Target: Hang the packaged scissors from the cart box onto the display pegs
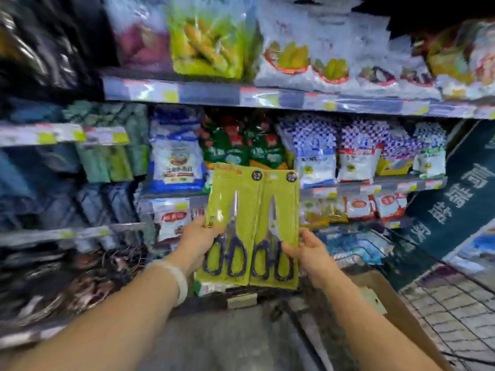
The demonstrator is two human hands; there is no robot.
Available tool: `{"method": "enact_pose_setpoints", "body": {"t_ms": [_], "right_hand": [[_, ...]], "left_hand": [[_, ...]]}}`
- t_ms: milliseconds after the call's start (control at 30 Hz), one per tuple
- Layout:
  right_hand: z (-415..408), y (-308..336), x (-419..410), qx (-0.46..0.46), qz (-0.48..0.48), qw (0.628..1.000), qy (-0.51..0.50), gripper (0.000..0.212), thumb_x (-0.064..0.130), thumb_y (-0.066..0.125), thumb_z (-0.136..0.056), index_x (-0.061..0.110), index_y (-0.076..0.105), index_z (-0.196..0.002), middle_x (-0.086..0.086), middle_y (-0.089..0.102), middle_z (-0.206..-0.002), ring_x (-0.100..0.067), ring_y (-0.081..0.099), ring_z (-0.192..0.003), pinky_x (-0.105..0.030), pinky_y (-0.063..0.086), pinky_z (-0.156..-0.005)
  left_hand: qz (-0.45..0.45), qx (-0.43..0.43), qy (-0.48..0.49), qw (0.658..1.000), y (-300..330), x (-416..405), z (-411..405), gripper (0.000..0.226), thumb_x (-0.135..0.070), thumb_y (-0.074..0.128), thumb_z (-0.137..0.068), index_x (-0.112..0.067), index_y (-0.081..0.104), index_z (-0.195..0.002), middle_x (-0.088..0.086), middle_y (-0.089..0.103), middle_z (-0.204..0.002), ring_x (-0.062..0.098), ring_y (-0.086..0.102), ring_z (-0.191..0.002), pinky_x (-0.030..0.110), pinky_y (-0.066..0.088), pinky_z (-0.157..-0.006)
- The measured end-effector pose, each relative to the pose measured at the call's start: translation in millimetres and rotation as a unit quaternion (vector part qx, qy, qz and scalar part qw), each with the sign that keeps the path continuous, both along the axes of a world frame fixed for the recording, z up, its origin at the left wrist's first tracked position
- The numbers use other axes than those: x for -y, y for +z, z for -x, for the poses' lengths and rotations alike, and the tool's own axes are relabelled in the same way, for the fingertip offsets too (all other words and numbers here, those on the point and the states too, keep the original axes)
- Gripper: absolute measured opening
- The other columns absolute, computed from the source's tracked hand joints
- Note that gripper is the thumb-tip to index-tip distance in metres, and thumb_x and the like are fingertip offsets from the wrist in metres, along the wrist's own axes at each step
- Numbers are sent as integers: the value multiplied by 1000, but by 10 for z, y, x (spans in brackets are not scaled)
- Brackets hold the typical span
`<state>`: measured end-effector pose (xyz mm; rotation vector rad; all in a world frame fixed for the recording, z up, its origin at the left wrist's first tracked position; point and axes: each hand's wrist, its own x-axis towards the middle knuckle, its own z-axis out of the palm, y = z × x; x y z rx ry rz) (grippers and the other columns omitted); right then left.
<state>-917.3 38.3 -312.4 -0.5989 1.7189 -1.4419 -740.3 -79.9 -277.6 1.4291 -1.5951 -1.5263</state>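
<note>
**Green carded scissors, two packs, held up at mid-frame**

Green backing cards under clear blister fronts: stiff enough to stay flat when held by one edge, yet likely to crease if squeezed hard. Light overall, with most weight low where the dark handles sit. Slick plastic face, so probably better pinched at the card border than on the blister. Blades sealed inside, so little risk to fingers. Best taken low for carrying, then shifted toward the top, since the hang hole presumably sits near the upper edge; too blurred to confirm.

Counted: two packs, side by side and overlapping slightly at the centre of the frame, upright, in front of the shelves. Left pack (231, 226) pinched at its left edge by the left hand (198, 243), thumb on the front. Right pack (276, 231) gripped at its lower right edge by the right hand (312, 250), thumb across the front near the handles. Both hands closed on their packs, neither free. One pair of scissors per pack, so two pairs.

One pale bracelet (175, 279) on the left wrist. One brown cardboard box (396, 311) at lower right, contents hidden. Display pegs not made out anywhere; shelf rows (267, 99) of bagged goods fill the background, too smeared to count.
</note>
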Motion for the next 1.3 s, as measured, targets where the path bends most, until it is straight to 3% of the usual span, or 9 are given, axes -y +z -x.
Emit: {"method": "enact_pose_setpoints", "body": {"t_ms": [67,167,367,600,733,900,1033,1167,1300], "right_hand": [[-445,43,290,-18,-14,998,61,22,-5,64,-83,14,56,-90,-6,66,-87,-20,59,-78,-30,48,-70],[-1259,124,713,-39,-22,989,141,21,-1,64,-84,15,57,-96,-8,67,-98,-22,61,-88,-27,49,-73],[-3238,150,1378,-47,-19,965,258,24,-1,65,-83,11,54,-101,-8,66,-100,-20,61,-88,-26,50,-75],[-5126,65,1921,-28,-6,934,355,22,0,63,-85,14,52,-98,3,63,-91,-9,59,-79,-18,49,-70],[-5685,-5,2168,-27,-26,926,375,23,1,63,-85,12,52,-102,-5,64,-103,-11,60,-83,-19,50,-72],[-5978,-40,2687,-31,-43,933,357,54,8,61,-89,8,37,-137,-9,43,-139,-26,42,-129,-37,33,-107],[-6091,-181,3277,-20,-56,943,328,54,10,59,-90,7,35,-138,-6,47,-123,-28,45,-125,-37,35,-104],[-6192,-255,3821,-10,-88,954,286,39,8,63,-87,6,49,-123,-8,63,-108,-21,58,-89,-34,46,-80],[-6262,-211,4229,-13,-94,959,268,38,8,63,-86,8,50,-121,-7,62,-113,-24,59,-101,-42,45,-95]], "left_hand": [[-8,-10,42,999,-10,161,-598,17,-7,56,-91,-1,59,-106,7,63,-86,14,53,-67,5,44,-55],[-39,-38,118,991,-39,361,-1592,19,-13,57,-91,-7,58,-109,9,65,-96,27,62,-90,36,53,-83],[-40,-33,241,969,-46,512,-3706,8,-12,60,-88,-19,60,-85,20,68,-99,33,64,-86,53,52,-86],[2,3,342,940,24,613,-5508,4,-3,57,-88,-7,60,-88,9,62,-77,21,57,-68,32,51,-63],[-20,-25,351,936,-71,748,-6089,12,-5,58,-87,-7,65,-97,16,70,-91,32,66,-83,51,55,-83],[-43,-63,359,930,-209,1206,-6432,14,-4,57,-88,-4,64,-100,20,70,-95,34,66,-84,51,55,-83],[-45,-76,356,930,-241,1715,-6572,9,-5,57,-89,-10,63,-93,19,67,-95,30,62,-83,49,53,-82],[-60,-59,337,938,-246,2274,-6689,16,-5,55,-90,-19,61,-84,18,69,-97,37,65,-96,54,50,-91],[-63,-56,324,942,-253,2749,-6762,11,-4,55,-90,-14,58,-90,19,67,-98,34,63,-91,52,50,-91]]}}
